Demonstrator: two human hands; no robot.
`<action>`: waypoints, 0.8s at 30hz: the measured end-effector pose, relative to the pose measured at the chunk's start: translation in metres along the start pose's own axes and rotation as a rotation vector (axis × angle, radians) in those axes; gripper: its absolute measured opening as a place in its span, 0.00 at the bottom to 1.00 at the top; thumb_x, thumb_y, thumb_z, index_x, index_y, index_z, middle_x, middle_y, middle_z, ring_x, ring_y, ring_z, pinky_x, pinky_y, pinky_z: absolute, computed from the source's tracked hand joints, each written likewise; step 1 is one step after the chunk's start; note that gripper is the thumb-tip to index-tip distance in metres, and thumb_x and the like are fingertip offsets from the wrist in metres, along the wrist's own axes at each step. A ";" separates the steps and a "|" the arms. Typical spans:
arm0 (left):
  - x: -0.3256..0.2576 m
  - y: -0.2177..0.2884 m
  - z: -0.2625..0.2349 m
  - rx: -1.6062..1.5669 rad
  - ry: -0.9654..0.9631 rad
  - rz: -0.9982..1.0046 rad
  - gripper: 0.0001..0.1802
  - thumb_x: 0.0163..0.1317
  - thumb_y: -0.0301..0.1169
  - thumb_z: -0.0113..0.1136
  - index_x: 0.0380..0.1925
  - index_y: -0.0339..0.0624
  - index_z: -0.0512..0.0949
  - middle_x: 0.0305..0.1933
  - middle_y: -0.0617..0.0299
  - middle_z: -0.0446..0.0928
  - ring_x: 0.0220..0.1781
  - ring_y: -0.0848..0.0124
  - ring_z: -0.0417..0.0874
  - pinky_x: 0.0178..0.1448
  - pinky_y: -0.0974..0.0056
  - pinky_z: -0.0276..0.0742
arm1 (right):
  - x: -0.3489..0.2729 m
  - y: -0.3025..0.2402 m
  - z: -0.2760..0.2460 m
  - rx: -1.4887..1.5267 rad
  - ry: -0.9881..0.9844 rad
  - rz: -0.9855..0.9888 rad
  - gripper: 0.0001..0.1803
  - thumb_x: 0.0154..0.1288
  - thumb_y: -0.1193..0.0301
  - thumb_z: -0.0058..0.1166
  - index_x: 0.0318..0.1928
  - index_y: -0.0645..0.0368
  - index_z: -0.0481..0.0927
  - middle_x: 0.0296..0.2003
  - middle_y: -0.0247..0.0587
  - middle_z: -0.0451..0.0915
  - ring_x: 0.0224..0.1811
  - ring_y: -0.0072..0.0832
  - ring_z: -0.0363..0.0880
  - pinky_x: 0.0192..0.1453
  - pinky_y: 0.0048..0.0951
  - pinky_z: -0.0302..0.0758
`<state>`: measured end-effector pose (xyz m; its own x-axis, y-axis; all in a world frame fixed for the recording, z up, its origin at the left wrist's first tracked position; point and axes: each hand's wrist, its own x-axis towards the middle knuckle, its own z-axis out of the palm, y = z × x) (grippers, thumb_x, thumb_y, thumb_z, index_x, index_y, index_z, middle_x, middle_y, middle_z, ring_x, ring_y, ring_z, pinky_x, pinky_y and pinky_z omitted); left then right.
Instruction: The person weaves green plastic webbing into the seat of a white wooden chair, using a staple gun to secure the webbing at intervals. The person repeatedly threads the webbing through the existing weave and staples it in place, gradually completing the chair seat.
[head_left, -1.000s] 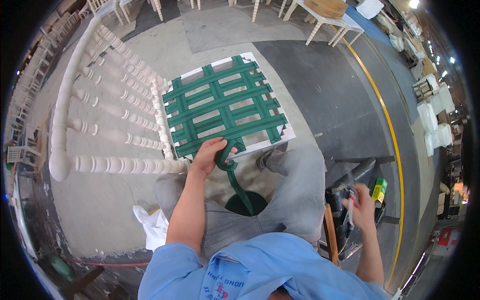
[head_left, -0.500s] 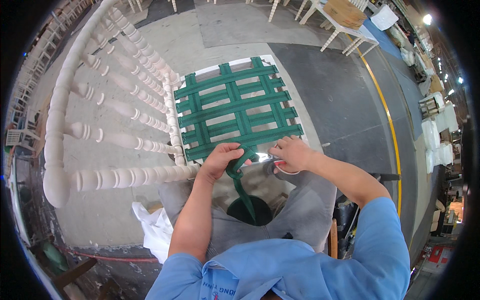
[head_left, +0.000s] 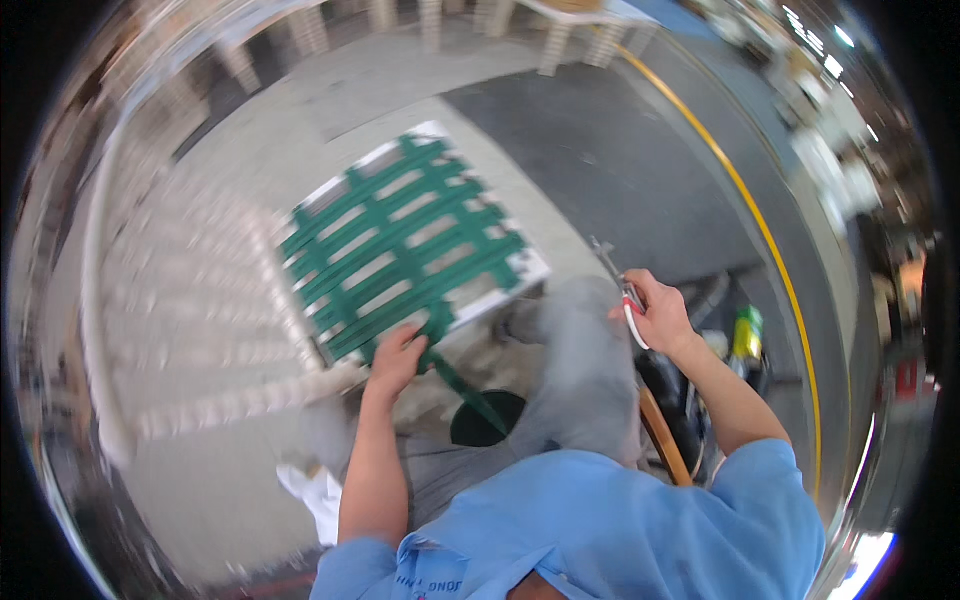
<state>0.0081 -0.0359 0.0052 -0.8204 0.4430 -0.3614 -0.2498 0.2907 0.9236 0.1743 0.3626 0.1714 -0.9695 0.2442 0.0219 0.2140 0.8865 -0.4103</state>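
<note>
Grey concrete floor all round, darker panel (head_left: 540, 140) ahead, yellow line (head_left: 735, 170) sweeping down the right, and right at the worker's knees sits a white chair seat (head_left: 505, 303), its blurred spindled back (head_left: 92, 330) off to the left. Across that seat lies green webbing (head_left: 398, 238), criss-crossed, gaps showing through. Now the loose strap (head_left: 465, 393): it runs from the seat's near edge down between the legs to a dark round thing (head_left: 485, 422), bucket or roll, can't tell which. Left hand (head_left: 398, 360) at that near edge, fingers curled in, pinching the strap, though blur hides the exact grip. And over on the right, well clear of the seat, the right hand (head_left: 660, 315) is wrapped round red-and-white-handled scissors (head_left: 634, 320), metal blades pointing away; how wide they stand is too smeared to call. That strap looks light and limp, soft enough to fold, nothing fragile, probably not slippery; best pinched flat across its width, close to the seat edge. Writing? Dark lettering (head_left: 430, 583) on the blue shirt (head_left: 590, 510), upside down from here and partly folded away.
</note>
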 end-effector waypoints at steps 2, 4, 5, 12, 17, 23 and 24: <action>-0.006 -0.020 0.009 0.197 0.132 0.010 0.23 0.69 0.38 0.61 0.56 0.30 0.81 0.60 0.46 0.82 0.64 0.56 0.80 0.69 0.57 0.72 | -0.064 0.031 -0.027 0.051 0.114 0.318 0.31 0.62 0.49 0.70 0.57 0.54 0.76 0.34 0.48 0.86 0.38 0.51 0.86 0.43 0.43 0.80; -0.006 -0.014 0.027 0.190 0.077 -0.028 0.25 0.70 0.37 0.61 0.58 0.28 0.79 0.61 0.48 0.80 0.60 0.60 0.82 0.65 0.60 0.73 | -0.142 0.068 -0.034 0.057 0.268 0.595 0.33 0.62 0.48 0.70 0.58 0.55 0.75 0.33 0.49 0.86 0.38 0.52 0.86 0.43 0.42 0.80; -0.008 -0.010 0.044 0.124 0.090 -0.017 0.24 0.71 0.35 0.60 0.60 0.27 0.77 0.59 0.50 0.80 0.57 0.62 0.83 0.62 0.61 0.76 | -0.186 0.088 -0.034 0.059 0.327 0.742 0.35 0.61 0.47 0.71 0.59 0.56 0.75 0.36 0.52 0.87 0.40 0.54 0.87 0.45 0.46 0.80; -0.016 0.003 0.075 -0.100 0.089 -0.003 0.19 0.74 0.29 0.55 0.59 0.28 0.76 0.50 0.55 0.79 0.44 0.68 0.83 0.50 0.63 0.82 | -0.339 0.168 0.001 -0.173 0.560 1.309 0.30 0.66 0.54 0.63 0.61 0.60 0.76 0.46 0.59 0.86 0.52 0.57 0.84 0.58 0.51 0.78; -0.026 0.004 0.076 0.184 0.224 -0.012 0.22 0.70 0.38 0.58 0.56 0.32 0.79 0.47 0.58 0.80 0.50 0.65 0.80 0.55 0.59 0.75 | -0.339 0.183 -0.010 -0.115 0.288 1.312 0.26 0.69 0.51 0.52 0.49 0.62 0.85 0.46 0.61 0.86 0.52 0.57 0.84 0.58 0.53 0.79; -0.040 -0.007 0.085 0.251 0.270 0.042 0.16 0.67 0.37 0.58 0.41 0.32 0.82 0.42 0.40 0.80 0.47 0.48 0.81 0.51 0.51 0.73 | -0.285 0.176 -0.052 -0.353 0.067 0.886 0.23 0.62 0.58 0.66 0.50 0.63 0.85 0.40 0.55 0.87 0.44 0.50 0.86 0.53 0.45 0.80; -0.042 -0.006 0.080 0.215 0.226 0.025 0.16 0.67 0.37 0.58 0.41 0.31 0.82 0.36 0.44 0.79 0.42 0.52 0.82 0.47 0.52 0.74 | -0.256 0.166 -0.052 -0.204 0.175 0.793 0.21 0.63 0.61 0.67 0.49 0.64 0.85 0.39 0.55 0.86 0.42 0.47 0.86 0.51 0.43 0.81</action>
<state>0.0853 0.0117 0.0042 -0.9245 0.2598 -0.2789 -0.1331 0.4656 0.8749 0.4642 0.4679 0.1447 -0.4936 0.8679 -0.0553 0.8585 0.4760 -0.1908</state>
